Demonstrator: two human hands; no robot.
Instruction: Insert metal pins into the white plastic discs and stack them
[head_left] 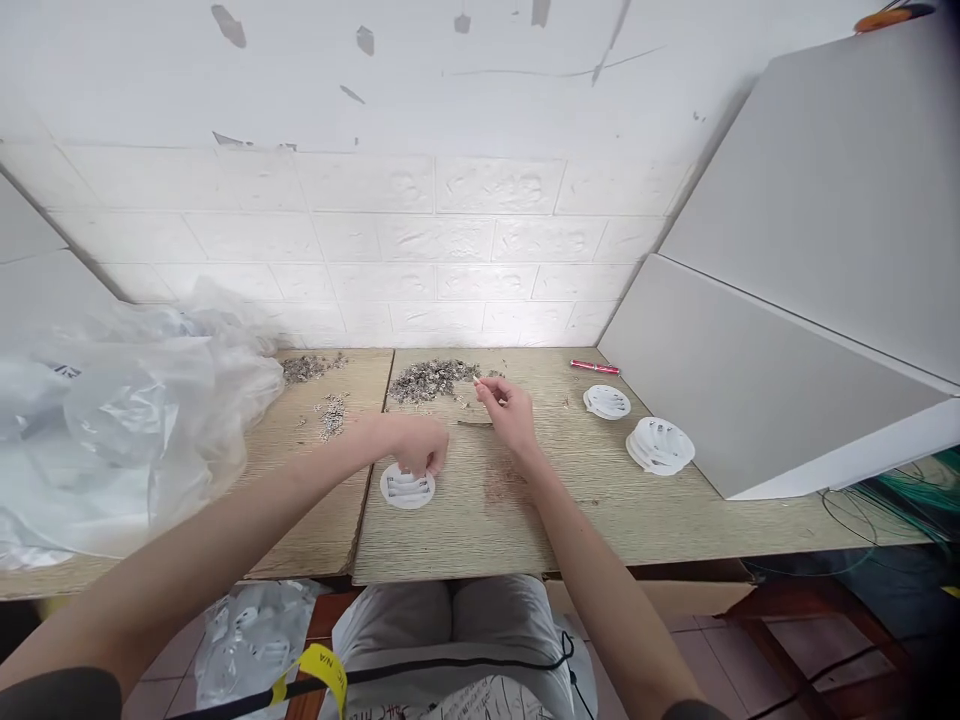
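Note:
My left hand (416, 445) rests with curled fingers on a white round plastic part (407, 489) lying on the wooden table (465, 530), holding it down. My right hand (508, 405) hovers just right of a pile of small grey metal pieces (431, 378), with thumb and forefinger pinched together; something tiny may sit between them, too small to make out. A thin dark strip (474, 424) lies between the hands.
Two stacks of white round parts (660, 445) (606, 401) lie at the right. A red pen (595, 367) lies by a grey panel (750, 390). Crumpled clear plastic bags (120, 420) cover the left. Smaller heaps of metal pieces (330, 410) sit nearby.

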